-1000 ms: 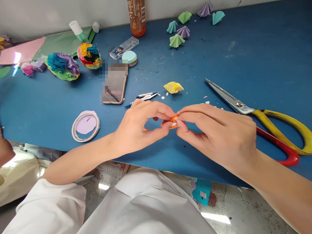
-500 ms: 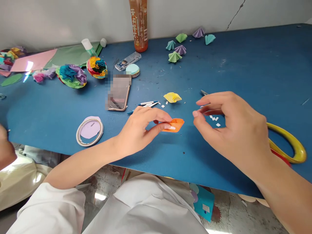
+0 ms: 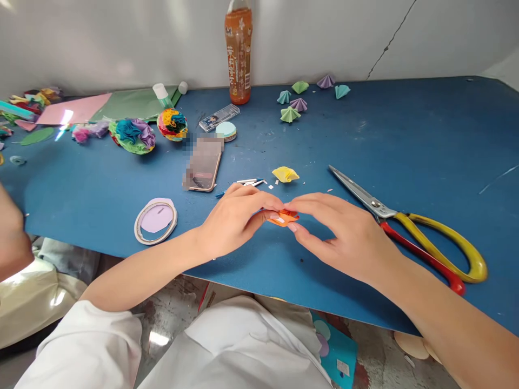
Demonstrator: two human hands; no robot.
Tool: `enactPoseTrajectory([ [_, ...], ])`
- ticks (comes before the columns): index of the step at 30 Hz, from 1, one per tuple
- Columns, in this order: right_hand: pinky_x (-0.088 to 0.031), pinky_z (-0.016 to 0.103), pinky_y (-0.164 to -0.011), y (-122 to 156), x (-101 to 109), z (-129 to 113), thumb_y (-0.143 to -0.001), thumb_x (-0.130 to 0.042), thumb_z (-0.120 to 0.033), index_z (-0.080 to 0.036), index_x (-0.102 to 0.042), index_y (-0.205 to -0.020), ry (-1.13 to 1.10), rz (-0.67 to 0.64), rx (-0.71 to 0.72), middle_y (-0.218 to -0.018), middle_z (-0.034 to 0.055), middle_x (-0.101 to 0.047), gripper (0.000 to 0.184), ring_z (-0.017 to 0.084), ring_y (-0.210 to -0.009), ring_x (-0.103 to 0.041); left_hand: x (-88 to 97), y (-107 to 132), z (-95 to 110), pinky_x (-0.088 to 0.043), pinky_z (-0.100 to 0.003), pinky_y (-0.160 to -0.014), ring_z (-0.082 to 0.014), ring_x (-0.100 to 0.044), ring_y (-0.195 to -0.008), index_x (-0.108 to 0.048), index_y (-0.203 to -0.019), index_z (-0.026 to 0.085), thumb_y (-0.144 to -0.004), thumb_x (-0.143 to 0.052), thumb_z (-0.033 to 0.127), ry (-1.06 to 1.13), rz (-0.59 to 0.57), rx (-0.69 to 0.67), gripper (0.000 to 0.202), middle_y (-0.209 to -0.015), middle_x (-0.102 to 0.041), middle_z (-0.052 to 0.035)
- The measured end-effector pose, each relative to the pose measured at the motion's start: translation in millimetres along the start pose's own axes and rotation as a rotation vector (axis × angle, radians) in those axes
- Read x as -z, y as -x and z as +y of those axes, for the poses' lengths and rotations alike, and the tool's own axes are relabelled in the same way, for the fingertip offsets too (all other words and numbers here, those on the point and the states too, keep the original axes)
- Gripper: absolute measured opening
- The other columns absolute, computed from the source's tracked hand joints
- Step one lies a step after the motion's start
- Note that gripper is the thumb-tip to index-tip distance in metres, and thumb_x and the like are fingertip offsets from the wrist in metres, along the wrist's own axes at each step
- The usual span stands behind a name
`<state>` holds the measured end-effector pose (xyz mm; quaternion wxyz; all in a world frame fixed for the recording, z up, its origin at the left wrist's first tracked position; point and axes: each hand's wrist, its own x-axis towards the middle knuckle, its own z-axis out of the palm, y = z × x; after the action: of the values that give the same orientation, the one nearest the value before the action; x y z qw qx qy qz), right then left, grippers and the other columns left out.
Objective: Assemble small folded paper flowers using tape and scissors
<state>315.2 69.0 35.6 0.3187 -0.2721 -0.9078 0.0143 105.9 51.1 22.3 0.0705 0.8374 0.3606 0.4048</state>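
Both hands meet low over the blue table [image 3: 405,140] near its front edge: the left hand [image 3: 235,221] and the right hand [image 3: 344,237] each pinch the small orange folded paper [image 3: 284,218] between thumb and fingertips. The fold would likely hold best with light, even pressure from both sides, keeping the creases aligned. Beyond, the scissors [image 3: 405,227] lie just right, a yellow paper piece [image 3: 285,174] and a phone [image 3: 203,165] behind; open surface stretches to the far right.
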Motion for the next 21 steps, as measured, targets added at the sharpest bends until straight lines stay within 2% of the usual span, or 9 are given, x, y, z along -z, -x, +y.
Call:
enactPoseTrajectory([
  [3, -0.056, 0.031, -0.072, -1.1, 0.2, -0.5, -0.084, -0.055, -0.017, -0.019, -0.058, -0.097, -0.031, -0.022, 0.003, -0.092, 0.0055, -0.070, 0.013, 0.018, -0.085, -0.068, 0.8, -0.6, -0.8, -0.044, -0.025, -0.077, -0.0109, -0.065, -0.082, -0.060, -0.097, 0.020, -0.089, -0.058, 0.017, -0.029, 0.011, -0.023, 0.009, -0.090, -0.074, 0.0004],
  [6, -0.055, 0.029, -0.068, -2.0, 0.0, -1.5, -0.084, -0.056, -0.017, -0.020, -0.057, -0.093, -0.059, -0.020, -0.017, -0.088, 0.0039, -0.070, 0.009, 0.016, -0.079, -0.068, 1.8, -0.8, 1.0, -0.046, -0.027, -0.074, -0.0127, -0.064, -0.080, -0.060, -0.094, 0.019, -0.086, -0.062, 0.019, -0.076, 0.089, -0.026, 0.009, -0.088, -0.074, -0.0011],
  [9, -0.055, 0.029, -0.066, -1.9, -0.1, -2.2, -0.084, -0.058, -0.020, -0.020, -0.057, -0.090, -0.058, 0.024, -0.038, -0.087, 0.0045, -0.069, 0.006, 0.016, -0.078, -0.067, 2.8, -0.8, 3.6, -0.045, -0.027, -0.069, -0.0121, -0.063, -0.072, -0.060, -0.090, 0.020, -0.083, -0.064, 0.017, -0.080, 0.184, -0.099, 0.008, -0.082, -0.073, 0.0001],
  [11, -0.055, 0.028, -0.067, -1.4, 0.1, -2.3, -0.085, -0.059, -0.021, -0.019, -0.056, -0.090, -0.056, 0.055, -0.037, -0.088, 0.0058, -0.070, 0.006, 0.017, -0.081, -0.068, 2.7, -1.1, 4.7, -0.045, -0.026, -0.068, -0.0108, -0.063, -0.068, -0.060, -0.088, 0.020, -0.082, -0.065, 0.016, -0.055, 0.196, -0.141, 0.009, -0.078, -0.073, 0.0013],
  [16, -0.057, 0.029, -0.074, 0.7, 0.3, -2.5, -0.087, -0.058, -0.022, -0.020, -0.055, -0.096, -0.086, 0.069, -0.005, -0.096, 0.0068, -0.071, 0.009, 0.017, -0.090, -0.069, 1.0, -2.5, 5.2, -0.048, -0.024, -0.066, -0.0093, -0.061, -0.064, -0.061, -0.085, 0.017, -0.079, -0.070, 0.018, 0.065, 0.176, -0.057, 0.011, -0.076, -0.072, 0.0004],
  [21, -0.058, 0.027, -0.076, 1.1, 0.4, -3.7, -0.087, -0.058, -0.019, -0.023, -0.053, -0.098, -0.084, 0.077, 0.024, -0.096, 0.0044, -0.073, 0.012, 0.016, -0.090, -0.070, 2.6, -3.1, 6.9, -0.049, -0.021, -0.064, -0.0083, -0.061, -0.066, -0.062, -0.087, 0.017, -0.076, -0.073, 0.018, 0.194, 0.180, -0.009, 0.015, -0.079, -0.073, -0.0009],
])
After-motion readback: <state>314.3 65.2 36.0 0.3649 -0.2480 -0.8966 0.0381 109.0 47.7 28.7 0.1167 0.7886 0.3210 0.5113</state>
